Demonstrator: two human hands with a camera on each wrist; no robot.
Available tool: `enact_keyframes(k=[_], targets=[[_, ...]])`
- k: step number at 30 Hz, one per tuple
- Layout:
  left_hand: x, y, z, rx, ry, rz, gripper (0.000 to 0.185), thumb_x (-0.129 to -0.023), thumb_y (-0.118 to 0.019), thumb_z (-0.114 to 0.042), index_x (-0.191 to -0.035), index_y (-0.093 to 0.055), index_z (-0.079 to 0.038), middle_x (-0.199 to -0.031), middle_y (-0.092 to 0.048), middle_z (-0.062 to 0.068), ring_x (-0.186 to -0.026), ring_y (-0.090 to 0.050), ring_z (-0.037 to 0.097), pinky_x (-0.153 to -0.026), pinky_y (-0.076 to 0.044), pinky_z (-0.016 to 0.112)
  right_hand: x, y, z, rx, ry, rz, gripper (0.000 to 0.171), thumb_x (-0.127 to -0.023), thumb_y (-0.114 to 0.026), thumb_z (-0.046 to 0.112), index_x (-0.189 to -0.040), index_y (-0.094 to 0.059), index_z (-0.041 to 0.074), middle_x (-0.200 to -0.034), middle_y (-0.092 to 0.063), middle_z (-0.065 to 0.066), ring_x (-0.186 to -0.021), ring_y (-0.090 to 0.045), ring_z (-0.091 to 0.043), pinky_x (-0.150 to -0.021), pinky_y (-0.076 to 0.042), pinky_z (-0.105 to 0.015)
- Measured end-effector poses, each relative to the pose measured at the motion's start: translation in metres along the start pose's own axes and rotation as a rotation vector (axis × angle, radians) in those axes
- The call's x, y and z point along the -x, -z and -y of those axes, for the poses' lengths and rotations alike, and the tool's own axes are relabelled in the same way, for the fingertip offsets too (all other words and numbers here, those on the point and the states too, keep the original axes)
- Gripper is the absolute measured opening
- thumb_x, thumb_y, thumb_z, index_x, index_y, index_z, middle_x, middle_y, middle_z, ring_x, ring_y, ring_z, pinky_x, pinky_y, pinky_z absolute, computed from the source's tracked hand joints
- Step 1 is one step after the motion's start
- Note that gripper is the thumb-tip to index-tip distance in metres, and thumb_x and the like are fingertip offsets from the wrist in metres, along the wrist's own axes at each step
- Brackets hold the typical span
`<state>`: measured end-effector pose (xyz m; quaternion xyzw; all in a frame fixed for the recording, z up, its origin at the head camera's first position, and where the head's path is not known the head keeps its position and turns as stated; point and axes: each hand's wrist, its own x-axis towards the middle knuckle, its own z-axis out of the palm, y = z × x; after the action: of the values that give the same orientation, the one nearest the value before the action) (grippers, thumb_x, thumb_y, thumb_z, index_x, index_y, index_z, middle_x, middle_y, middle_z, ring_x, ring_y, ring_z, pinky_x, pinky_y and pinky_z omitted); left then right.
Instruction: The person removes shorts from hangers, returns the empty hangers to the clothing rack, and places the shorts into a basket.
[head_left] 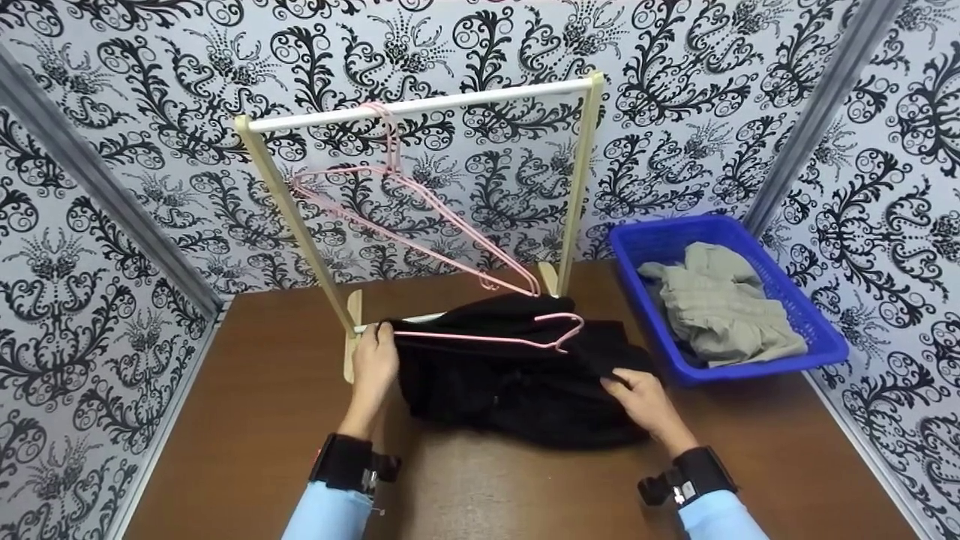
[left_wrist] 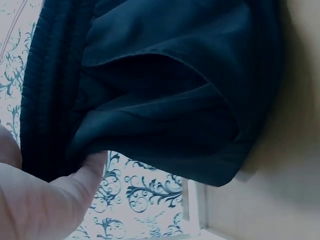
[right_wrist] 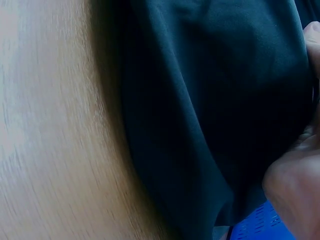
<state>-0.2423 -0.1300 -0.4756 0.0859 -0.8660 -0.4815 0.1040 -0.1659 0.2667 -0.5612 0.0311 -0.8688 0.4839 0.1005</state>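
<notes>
A pair of black elastic-waist pants (head_left: 517,397) stretches between both hands, bunched in folds above the table. My left hand (head_left: 376,358) pinches the gathered waistband (left_wrist: 52,90) at its left end; a pocket opening (left_wrist: 150,82) shows beside it in the left wrist view. My right hand (head_left: 641,397) pinches the cloth at the right side, thumb and fingers on the fabric. Across the top of the pants runs a pink hanger (head_left: 465,337), its hook pointing right. The hanger's left end is at the left fingers; whether they grip it too is hidden.
Behind the pants stands a small rack with a white bar (head_left: 487,96) and wooden posts (head_left: 579,187). More pink hangers (head_left: 427,196) hang from it. To the right, a blue basket (head_left: 757,367) holds beige clothing (head_left: 724,307) and a dark piece. Patterned walls (head_left: 675,97) enclose the table (head_left: 240,427).
</notes>
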Motion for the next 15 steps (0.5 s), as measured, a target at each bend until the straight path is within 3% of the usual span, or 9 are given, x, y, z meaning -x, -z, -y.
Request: enact_keyframes(k=[5,8,11,15], targets=[[-0.003,0.0,0.008,0.113,0.086,0.032,0.049,-0.107,-0.037,-0.023,-0.131,-0.056,0.015,-0.142,-0.053,0.034,-0.137,-0.046,0.049,-0.114,-0.036,0.055,-0.001,-0.001,0.0,-0.004,-0.048,0.013,0.024,-0.095,-0.071,0.009,-0.073,-0.06,0.01,-0.069,-0.044,0.006,-0.071,-0.045,-0.01,-0.069,-0.036,-0.025],[-0.006,0.001,0.013,0.195,0.117,0.075,0.047,-0.106,-0.037,-0.02,-0.129,-0.058,0.015,-0.144,-0.053,0.032,-0.139,-0.045,0.045,-0.116,-0.035,0.052,-0.001,-0.001,0.001,0.002,-0.085,0.021,0.012,-0.096,-0.07,0.01,-0.085,-0.073,0.007,-0.08,-0.065,0.001,-0.081,-0.057,-0.008,-0.078,-0.045,-0.025],[-0.007,0.0,0.016,0.501,0.215,0.155,0.038,-0.105,-0.038,-0.016,-0.116,-0.061,0.012,-0.117,-0.066,0.028,-0.107,-0.066,0.035,-0.096,-0.051,0.04,-0.001,-0.001,0.001,0.004,-0.105,0.025,0.01,-0.097,-0.07,0.01,-0.098,-0.078,0.006,-0.1,-0.075,-0.005,-0.094,-0.064,-0.009,-0.089,-0.051,-0.028],[-0.006,-0.002,0.023,0.99,0.373,0.254,0.019,-0.104,-0.038,-0.015,-0.097,-0.054,-0.007,-0.089,-0.057,0.001,-0.072,-0.056,0.012,-0.066,-0.047,0.024,0.0,0.0,0.002,0.001,-0.108,0.023,0.011,-0.097,-0.069,0.01,-0.1,-0.079,0.006,-0.104,-0.075,-0.005,-0.095,-0.063,-0.007,-0.09,-0.051,-0.027]])
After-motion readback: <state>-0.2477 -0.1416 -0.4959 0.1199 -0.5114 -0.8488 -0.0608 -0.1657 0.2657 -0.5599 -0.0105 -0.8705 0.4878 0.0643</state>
